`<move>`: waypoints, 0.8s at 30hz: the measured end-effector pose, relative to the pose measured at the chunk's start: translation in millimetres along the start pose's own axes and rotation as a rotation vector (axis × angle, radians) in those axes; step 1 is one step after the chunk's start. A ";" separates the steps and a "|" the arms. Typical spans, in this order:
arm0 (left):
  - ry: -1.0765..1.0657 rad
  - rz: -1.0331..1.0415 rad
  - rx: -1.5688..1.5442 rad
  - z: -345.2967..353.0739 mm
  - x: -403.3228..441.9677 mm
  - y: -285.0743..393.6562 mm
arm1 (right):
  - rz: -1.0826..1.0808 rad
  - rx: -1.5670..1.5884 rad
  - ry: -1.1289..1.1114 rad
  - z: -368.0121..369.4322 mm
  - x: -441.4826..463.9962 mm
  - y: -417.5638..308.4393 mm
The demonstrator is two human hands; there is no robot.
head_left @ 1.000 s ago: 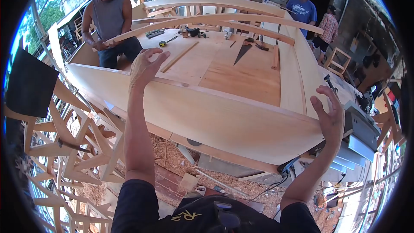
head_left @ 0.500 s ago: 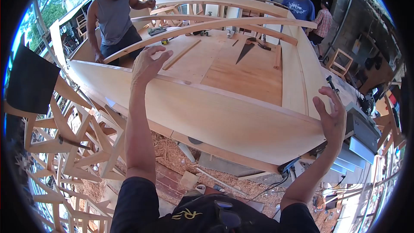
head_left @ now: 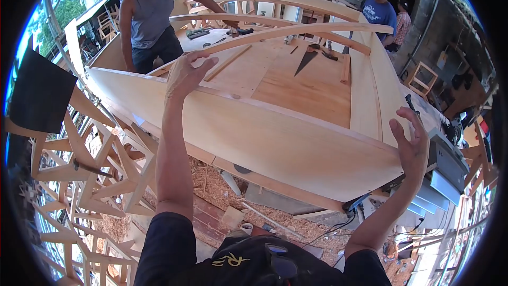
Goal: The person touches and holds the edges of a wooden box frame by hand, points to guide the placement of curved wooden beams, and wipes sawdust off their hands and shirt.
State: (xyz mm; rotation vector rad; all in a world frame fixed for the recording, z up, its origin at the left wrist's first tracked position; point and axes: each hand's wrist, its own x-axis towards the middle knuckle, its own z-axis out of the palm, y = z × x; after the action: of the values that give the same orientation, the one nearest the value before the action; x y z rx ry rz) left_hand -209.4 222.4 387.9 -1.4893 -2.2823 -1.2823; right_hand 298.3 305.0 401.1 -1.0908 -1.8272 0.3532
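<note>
My left hand (head_left: 186,74) is raised with thumb and fingers curved apart, holding nothing, near the top edge of a pale plywood side panel (head_left: 280,140). At the panel's right end, my right hand (head_left: 413,140) is up in a similar open curve, also empty. Beyond the panel lies a plywood floor (head_left: 307,92) with a thin wooden strip (head_left: 228,63), a handsaw (head_left: 305,62) and a hammer (head_left: 329,55) on it. A curved wooden beam (head_left: 296,29) spans above the floor; its near left part passes behind my left hand.
A person in a grey sleeveless shirt (head_left: 151,16) stands inside the frame at the left, an arm stretched towards tools. Two people (head_left: 379,10) are at the back right. Wooden frames (head_left: 100,180) pile up at the left; a grey machine (head_left: 447,161) stands at the right.
The person at the left has straightened and now reaches across to the tools, after both hands were near the beam's end. My hands keep their pose; the view has shifted slightly.
</note>
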 end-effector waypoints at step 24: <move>-0.444 -0.021 0.062 26.9 69.4 154.3 | -0.248 -0.586 0.185 24.9 -50.5 -24.4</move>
State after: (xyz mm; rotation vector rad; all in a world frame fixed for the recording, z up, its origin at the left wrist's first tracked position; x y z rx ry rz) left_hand -112.2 312.9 496.1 -1.8869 -2.5714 -0.9453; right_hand 272.6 255.9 374.8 -1.2111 -1.9159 -0.4449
